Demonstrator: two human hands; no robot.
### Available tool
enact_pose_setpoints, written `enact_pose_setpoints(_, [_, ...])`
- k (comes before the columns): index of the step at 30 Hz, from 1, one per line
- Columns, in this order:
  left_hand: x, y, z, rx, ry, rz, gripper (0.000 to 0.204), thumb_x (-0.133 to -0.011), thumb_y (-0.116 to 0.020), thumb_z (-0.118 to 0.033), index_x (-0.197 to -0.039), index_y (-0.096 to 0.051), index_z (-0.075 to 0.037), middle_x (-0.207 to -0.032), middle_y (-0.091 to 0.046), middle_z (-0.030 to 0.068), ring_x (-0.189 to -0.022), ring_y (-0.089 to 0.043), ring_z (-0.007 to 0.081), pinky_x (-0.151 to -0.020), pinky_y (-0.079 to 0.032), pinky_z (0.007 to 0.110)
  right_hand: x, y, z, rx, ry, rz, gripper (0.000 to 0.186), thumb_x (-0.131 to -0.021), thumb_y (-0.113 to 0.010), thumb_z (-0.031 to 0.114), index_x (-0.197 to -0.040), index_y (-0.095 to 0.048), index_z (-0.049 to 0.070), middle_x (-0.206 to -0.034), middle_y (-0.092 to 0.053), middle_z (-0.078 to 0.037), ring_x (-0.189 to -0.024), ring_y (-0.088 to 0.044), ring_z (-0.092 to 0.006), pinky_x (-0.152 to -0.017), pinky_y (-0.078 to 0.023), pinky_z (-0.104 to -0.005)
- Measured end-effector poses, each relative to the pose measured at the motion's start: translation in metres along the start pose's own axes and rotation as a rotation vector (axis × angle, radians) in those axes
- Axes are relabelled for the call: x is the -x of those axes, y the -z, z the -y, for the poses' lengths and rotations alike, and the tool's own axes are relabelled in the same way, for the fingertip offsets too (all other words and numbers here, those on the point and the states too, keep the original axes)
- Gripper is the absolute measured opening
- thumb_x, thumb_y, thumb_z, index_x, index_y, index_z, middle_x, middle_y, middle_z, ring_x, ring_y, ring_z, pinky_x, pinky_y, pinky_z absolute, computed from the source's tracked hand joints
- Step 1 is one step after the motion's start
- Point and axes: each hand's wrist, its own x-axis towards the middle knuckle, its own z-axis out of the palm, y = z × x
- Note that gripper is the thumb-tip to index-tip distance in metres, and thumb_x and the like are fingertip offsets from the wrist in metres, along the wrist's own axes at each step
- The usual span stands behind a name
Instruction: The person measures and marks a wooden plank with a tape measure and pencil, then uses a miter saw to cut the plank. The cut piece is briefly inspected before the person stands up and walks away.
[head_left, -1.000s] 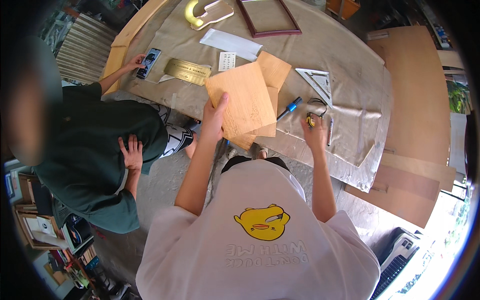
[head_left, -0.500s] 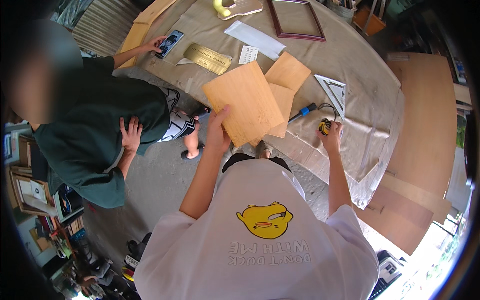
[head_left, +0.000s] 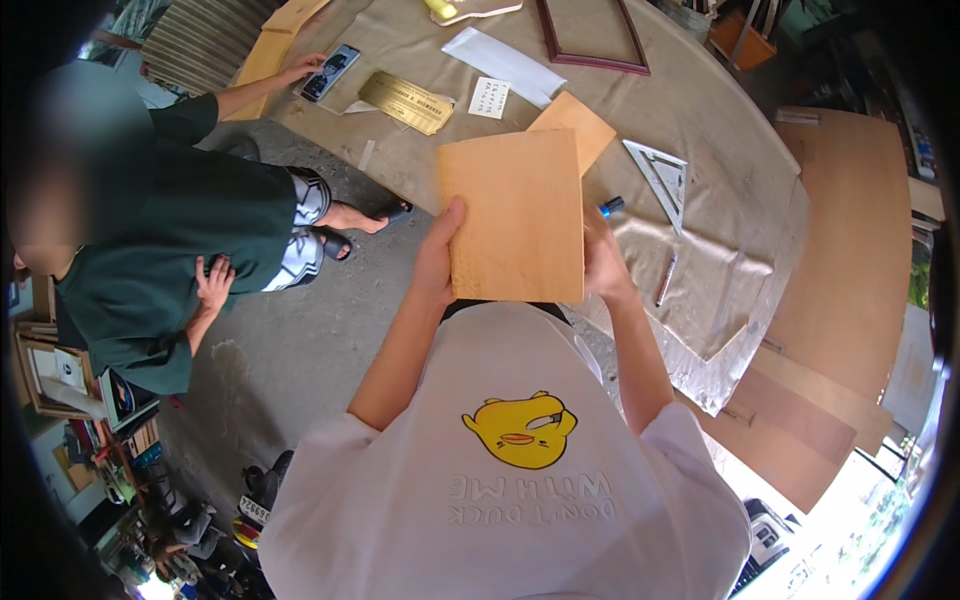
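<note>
My left hand [head_left: 438, 255] is closed on the left edge of a flat, light-brown wooden board [head_left: 515, 215], its thumb lying on the top face. At the board's right edge is my right hand [head_left: 604, 258]; its fingers are mostly hidden behind the board, so what they hold does not show. Another thin wooden board [head_left: 575, 128] pokes out beyond the far edge of the held one. Just past my right hand, the blue end of a tool [head_left: 611, 207] shows. A silver triangular square [head_left: 660, 182] and a pen [head_left: 665, 280] lie on the cloth-covered table [head_left: 730, 220] to the right.
A gold nameplate [head_left: 405, 102], a white paper card [head_left: 489, 98], a pale strip [head_left: 505, 65] and a dark red frame [head_left: 595, 68] lie farther back. A person in a dark green shirt [head_left: 190, 215] stands at left, holding a phone [head_left: 331, 73]. Large wooden panels [head_left: 845, 270] are at right.
My right hand has moved left from the table to the board's edge; the yellow tape measure it held is out of sight. The board has turned more upright in view and moved slightly right.
</note>
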Motion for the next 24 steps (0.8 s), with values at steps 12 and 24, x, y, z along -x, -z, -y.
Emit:
enact_pose_setpoints(12, [0.014, 0.001, -0.002, -0.335, 0.06, -0.021, 0.06, -0.1, -0.055, -0.043, -0.14, -0.045, 0.0, -0.129, -0.061, 0.0128, -0.111, -0.065, 0.02, -0.09, -0.055, 0.035, -0.02, -0.012, -0.01, -0.162, -0.261, 0.423, 0.056, -0.082, -0.073, 0.031, -0.13, -0.059, 0.007, -0.137, -0.057, -0.017, -0.129, -0.05, -0.035, -0.104, -0.043, -0.0441])
enact_pose_setpoints(24, [0.06, 0.023, -0.044, 0.152, -0.25, -0.098, 0.061, -0.102, -0.051, -0.047, -0.142, -0.044, -0.002, -0.131, -0.061, 0.0124, -0.117, -0.063, 0.0248, -0.097, -0.053, 0.041, -0.048, 0.04, -0.055, 0.122, 0.018, 0.588, 0.015, -0.088, -0.065, 0.02, -0.096, -0.064, 0.006, -0.089, -0.065, -0.013, -0.084, -0.059, -0.035, -0.078, -0.045, -0.0453])
